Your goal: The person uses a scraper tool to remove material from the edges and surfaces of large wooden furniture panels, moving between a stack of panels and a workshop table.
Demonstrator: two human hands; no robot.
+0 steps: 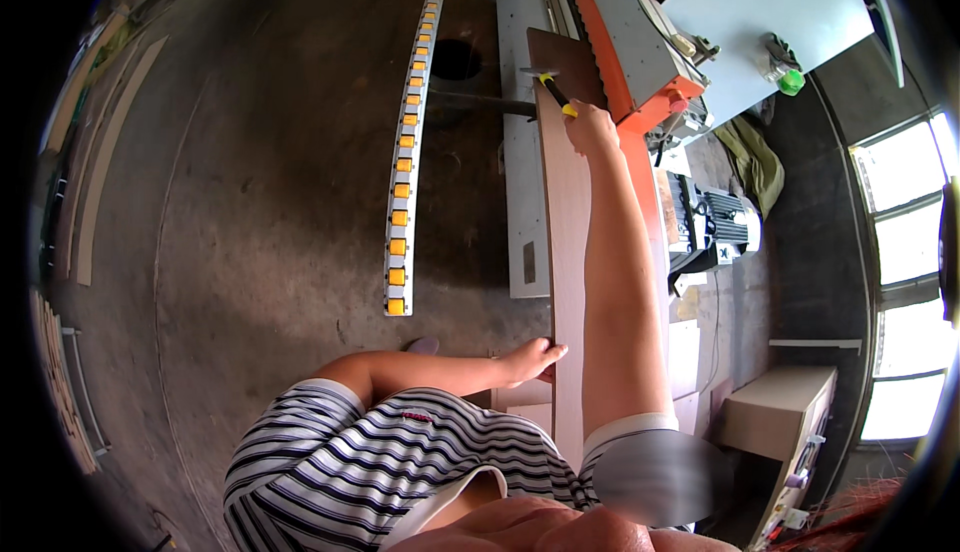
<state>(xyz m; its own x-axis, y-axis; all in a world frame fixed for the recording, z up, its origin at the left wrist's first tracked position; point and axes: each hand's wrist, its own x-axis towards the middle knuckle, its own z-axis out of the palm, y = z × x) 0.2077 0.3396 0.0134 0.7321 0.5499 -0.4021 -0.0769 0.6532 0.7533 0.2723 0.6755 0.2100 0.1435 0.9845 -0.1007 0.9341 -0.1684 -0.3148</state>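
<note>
A long pale wood-grain board (567, 252) lies lengthwise along the machine's bed, its near end close to my body. My left hand (530, 361) grips its left edge near me, thumb on top and the other fingers mostly hidden below. Stretched far forward, my right hand (592, 130) is closed around a hammer (551, 90) with a yellow and black handle. The hammer's metal head points left, over the board's far end. Just beyond it sits a dark brown panel (560, 52), beside the machine's dark toothed track.
An orange and grey machine (640, 92) runs along the right, with a motor (720, 222) beside it. To the left stands a rail with yellow rollers (398, 220). A wooden cabinet (770, 417) is at the lower right; long boards (110, 152) lean at far left.
</note>
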